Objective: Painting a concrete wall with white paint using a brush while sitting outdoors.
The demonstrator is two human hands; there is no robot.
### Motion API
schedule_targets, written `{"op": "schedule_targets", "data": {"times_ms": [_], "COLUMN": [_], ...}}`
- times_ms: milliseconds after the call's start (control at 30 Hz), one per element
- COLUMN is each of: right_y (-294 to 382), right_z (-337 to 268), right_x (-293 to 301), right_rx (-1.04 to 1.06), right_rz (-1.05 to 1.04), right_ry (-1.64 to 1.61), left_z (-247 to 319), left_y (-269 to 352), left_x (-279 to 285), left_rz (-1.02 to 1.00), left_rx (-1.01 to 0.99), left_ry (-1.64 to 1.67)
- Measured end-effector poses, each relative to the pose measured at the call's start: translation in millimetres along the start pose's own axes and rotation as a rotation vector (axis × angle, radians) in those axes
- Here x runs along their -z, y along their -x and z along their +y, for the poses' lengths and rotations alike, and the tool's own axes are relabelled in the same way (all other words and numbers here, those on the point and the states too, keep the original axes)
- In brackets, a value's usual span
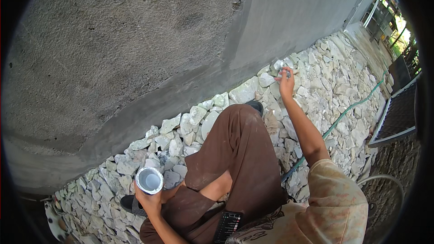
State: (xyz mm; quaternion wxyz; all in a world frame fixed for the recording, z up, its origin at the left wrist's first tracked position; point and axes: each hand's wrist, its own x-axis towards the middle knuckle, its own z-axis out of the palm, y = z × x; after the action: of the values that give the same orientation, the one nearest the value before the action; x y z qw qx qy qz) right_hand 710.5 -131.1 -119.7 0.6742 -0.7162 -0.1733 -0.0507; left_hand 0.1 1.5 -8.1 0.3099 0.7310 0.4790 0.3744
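My left hand (149,201) grips a small round can (149,180) at the lower left. Its open top faces up, and a pale grey-white coating covers the rim and inner wall. My right hand (287,80) reaches out to loose pale stones (267,80) at the foot of the grey wall (288,17). The fingers are bent together around or against something small and greyish. It is too small and partly covered to name, so a hold is uncertain. My bent knees, in brown trousers (234,149), lie between the two hands.
Rough broken stones (339,74) cover the ground along the wall. A green hose (352,106) crosses them on the right, near a framed mesh panel (395,108). A phone (229,225) rests on my lap. A white, dark-spotted animal (54,222) shows at lower left, partly cut off.
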Motion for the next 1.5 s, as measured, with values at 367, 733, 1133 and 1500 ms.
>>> {"op": "schedule_targets", "data": {"times_ms": [367,733,1133,1500], "right_y": [79.1,-10.7,147.5,131.8], "right_z": [-73.9,-33.5,-103.7,-205.0], "right_x": [1.5,38.1,-28.0,7.1], "right_rx": [-0.303,0.068,-0.148,0.355], "right_rz": [-0.8,0.031,-0.845,-0.29], "right_ry": [-0.131,-0.024,-0.104,-0.113], "left_z": [-2.2,2.3,-2.8,2.7], "left_y": [0.1,-0.8,1.4,1.2], "left_x": [2.4,0.3,0.1,5.8], "left_rz": [0.013,0.032,0.024,0.057], "left_rx": [0.007,0.001,-0.02,-0.024], "left_ry": [-0.019,0.006,-0.053,-0.039]}}
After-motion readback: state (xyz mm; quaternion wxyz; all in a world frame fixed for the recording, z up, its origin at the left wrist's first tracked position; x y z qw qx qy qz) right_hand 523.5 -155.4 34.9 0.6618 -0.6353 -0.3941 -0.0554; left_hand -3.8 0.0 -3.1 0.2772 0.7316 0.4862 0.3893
